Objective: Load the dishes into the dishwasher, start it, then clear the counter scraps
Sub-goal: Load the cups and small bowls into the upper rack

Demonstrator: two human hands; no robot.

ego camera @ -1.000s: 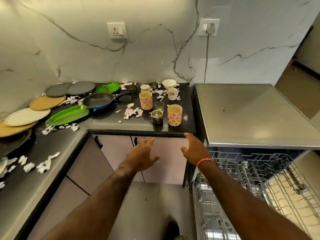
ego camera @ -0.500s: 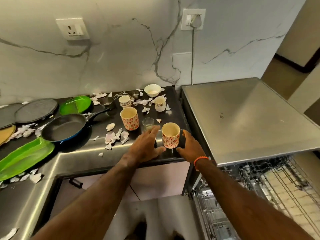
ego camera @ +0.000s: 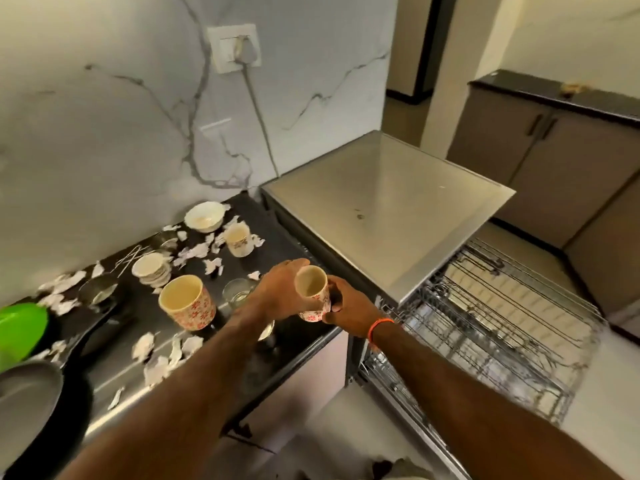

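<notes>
Both sets of fingers are wrapped on the same floral mug [ego camera: 313, 295], right hand [ego camera: 349, 304] gripping it from the dishwasher side, left hand [ego camera: 282, 289] cupped round the other side. The mug sits just above the front right corner of the bench [ego camera: 294, 344], mouth up and tipped a little toward the camera, long axis close to vertical. Can't read any brand or writing on it, just red flowers. There's an orange band [ego camera: 379, 328] on the right wrist.

Just left of it stands a second floral mug [ego camera: 187, 301], upright, with a small glass [ego camera: 237, 293] between the two. Further back there's a white bowl [ego camera: 203, 216], another cup [ego camera: 239, 240] and torn paper scraps [ego camera: 194, 252] all over the dark bench. A green tray [ego camera: 20, 329] and a pan [ego camera: 29, 398] are at the left edge.

To the right is the dishwasher [ego camera: 391, 209], steel top, with its wire rack [ego camera: 491, 323] pulled out. Marble wall behind, with a plugged-in socket [ego camera: 237, 48].
</notes>
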